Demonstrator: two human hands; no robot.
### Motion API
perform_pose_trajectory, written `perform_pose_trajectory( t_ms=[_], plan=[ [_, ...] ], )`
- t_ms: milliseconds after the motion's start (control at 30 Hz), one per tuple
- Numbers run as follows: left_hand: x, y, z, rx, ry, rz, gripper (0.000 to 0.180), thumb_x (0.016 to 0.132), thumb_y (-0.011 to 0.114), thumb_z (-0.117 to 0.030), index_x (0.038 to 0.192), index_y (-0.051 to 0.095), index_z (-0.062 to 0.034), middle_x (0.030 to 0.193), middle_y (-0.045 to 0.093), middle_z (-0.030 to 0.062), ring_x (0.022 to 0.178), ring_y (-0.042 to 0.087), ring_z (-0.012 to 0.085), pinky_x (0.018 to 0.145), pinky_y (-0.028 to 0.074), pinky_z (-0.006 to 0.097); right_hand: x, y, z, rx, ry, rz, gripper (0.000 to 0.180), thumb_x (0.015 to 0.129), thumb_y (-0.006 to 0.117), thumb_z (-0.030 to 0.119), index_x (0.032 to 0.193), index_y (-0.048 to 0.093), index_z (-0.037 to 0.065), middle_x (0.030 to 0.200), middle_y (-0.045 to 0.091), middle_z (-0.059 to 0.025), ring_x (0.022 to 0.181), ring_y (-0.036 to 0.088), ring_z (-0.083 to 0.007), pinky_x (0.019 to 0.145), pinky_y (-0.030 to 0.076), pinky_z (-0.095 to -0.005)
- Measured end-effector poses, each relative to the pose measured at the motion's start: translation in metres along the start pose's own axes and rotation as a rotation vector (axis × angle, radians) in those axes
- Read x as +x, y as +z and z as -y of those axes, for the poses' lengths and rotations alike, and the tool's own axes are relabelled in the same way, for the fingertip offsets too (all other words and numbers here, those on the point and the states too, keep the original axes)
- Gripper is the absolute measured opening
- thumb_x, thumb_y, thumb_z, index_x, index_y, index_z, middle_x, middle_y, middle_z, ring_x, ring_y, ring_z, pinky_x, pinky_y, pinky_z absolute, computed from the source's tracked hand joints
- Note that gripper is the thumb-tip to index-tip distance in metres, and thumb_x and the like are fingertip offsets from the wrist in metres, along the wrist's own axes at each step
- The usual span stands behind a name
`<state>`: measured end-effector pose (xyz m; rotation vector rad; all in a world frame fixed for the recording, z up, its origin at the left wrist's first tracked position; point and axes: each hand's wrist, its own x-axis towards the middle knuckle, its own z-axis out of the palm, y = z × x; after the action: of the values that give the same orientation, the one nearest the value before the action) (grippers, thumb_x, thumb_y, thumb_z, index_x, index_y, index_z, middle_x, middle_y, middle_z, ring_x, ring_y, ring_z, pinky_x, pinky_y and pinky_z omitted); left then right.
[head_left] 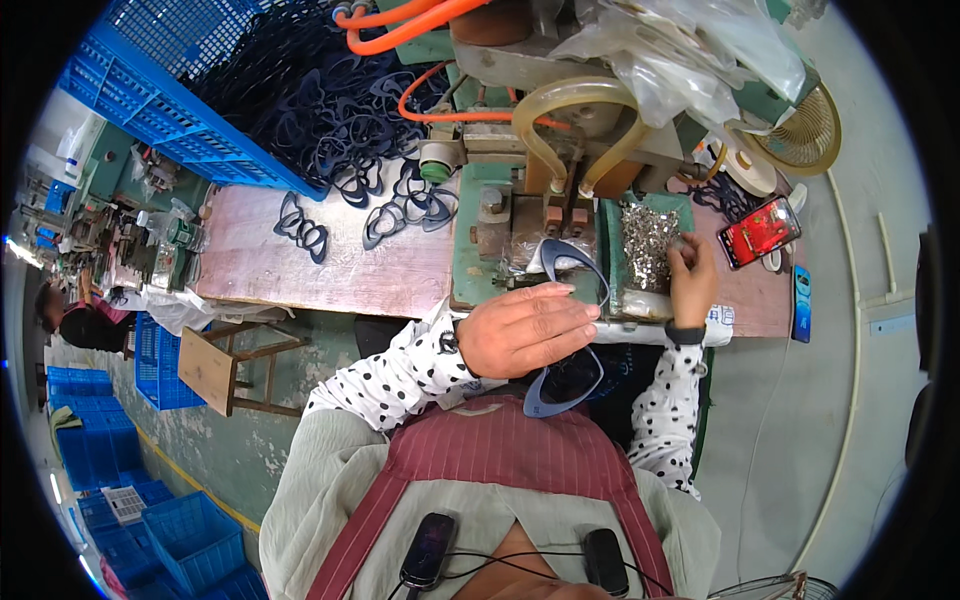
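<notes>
My left hand (pixel 530 330) is closed over the middle of a blue eyeglass frame front (pixel 540 401). One pointed rim of it reaches up to the machine's metal jaws (pixel 567 215); the other hangs below the hand. The bridge is hidden under my fingers. At the right, my right hand (pixel 693 285) has its thumb and fingertips pinched together at the edge of a green tray (pixel 616 290) of small silvery metal parts (pixel 646 240). Anything between those fingertips is too small to make out.
More dark blue frame fronts (pixel 395 215) lie on the table (pixel 350 275) and fill a blue crate (pixel 190 105). Hoses (pixel 590 92) arch over the machine. A red-screened phone (pixel 760 232) and a fan (pixel 805 130) are at the right. A wooden stool (pixel 210 370) stands left.
</notes>
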<state>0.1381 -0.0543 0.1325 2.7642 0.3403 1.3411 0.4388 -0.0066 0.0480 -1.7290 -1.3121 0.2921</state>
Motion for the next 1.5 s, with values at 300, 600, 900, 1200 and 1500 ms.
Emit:
perform_pose_trajectory(
  t_ms=[300, 600, 900, 1200, 1500],
  plan=[
    [0.004, -0.001, -0.006, 0.02, -0.015, -0.045, 0.03, 0.084, 0.06, -0.004, 0.113, 0.061, 0.0035, 0.117, 0.063, 0.0184, 0.101, 0.065, 0.0278, 0.094, 0.052, 0.044, -0.019, 0.01, 0.017, -0.336, -0.247, 0.137, 0.023, 0.084, 0.068, 0.019, 0.103, 0.064, 0.005, 0.089, 0.061, -0.0141, 0.085, 0.06, -0.0349, 0.075, 0.047, -0.042],
    [-0.051, -0.019, 0.013, 0.367, -0.113, -0.063, 0.017, 0.085, 0.066, -0.016, 0.101, 0.066, -0.0087, 0.102, 0.068, 0.0094, 0.089, 0.066, 0.027, 0.074, 0.052, 0.04, -0.018, 0.009, 0.022, 0.031, 0.015, 0.02, 0.013, 0.085, 0.069, 0.014, 0.093, 0.071, 0.003, 0.089, 0.069, -0.0123, 0.082, 0.063, -0.0257, 0.076, 0.048, -0.0336],
    [-0.185, -0.036, 0.11, 0.866, -1.457, 0.088, 0.027, 0.086, 0.064, -0.028, 0.107, 0.059, -0.011, 0.072, 0.066, 0.0188, 0.067, 0.065, 0.0395, 0.058, 0.051, 0.05, -0.021, 0.009, 0.017, -0.049, -0.297, -0.124, 0.01, 0.083, 0.071, 0.01, 0.091, 0.073, 0.005, 0.088, 0.07, -0.011, 0.081, 0.063, -0.0255, 0.077, 0.049, -0.0331],
    [-0.157, -0.066, 0.102, 0.451, -1.202, -0.483, 0.013, 0.096, 0.056, -0.018, 0.097, 0.058, -0.0055, 0.075, 0.068, 0.012, 0.053, 0.063, 0.0256, 0.048, 0.047, 0.035, -0.022, 0.013, 0.017, 0.167, 0.019, -0.163, 0.014, 0.081, 0.071, 0.006, 0.094, 0.074, 0.005, 0.09, 0.07, -0.0099, 0.081, 0.064, -0.0193, 0.078, 0.049, -0.0301],
    [-0.113, -0.069, 0.087, 0.312, -1.223, -0.628, 0.053, 0.092, 0.058, -0.011, 0.138, 0.035, 0.0019, 0.076, 0.07, 0.0075, 0.064, 0.064, 0.016, 0.063, 0.048, 0.027, -0.024, 0.01, 0.088, 0.447, -0.05, 0.111, 0.019, 0.082, 0.065, -0.002, 0.1, 0.072, -0.001, 0.095, 0.069, -0.0089, 0.086, 0.062, -0.0134, 0.077, 0.048, -0.0239]
  ],
)
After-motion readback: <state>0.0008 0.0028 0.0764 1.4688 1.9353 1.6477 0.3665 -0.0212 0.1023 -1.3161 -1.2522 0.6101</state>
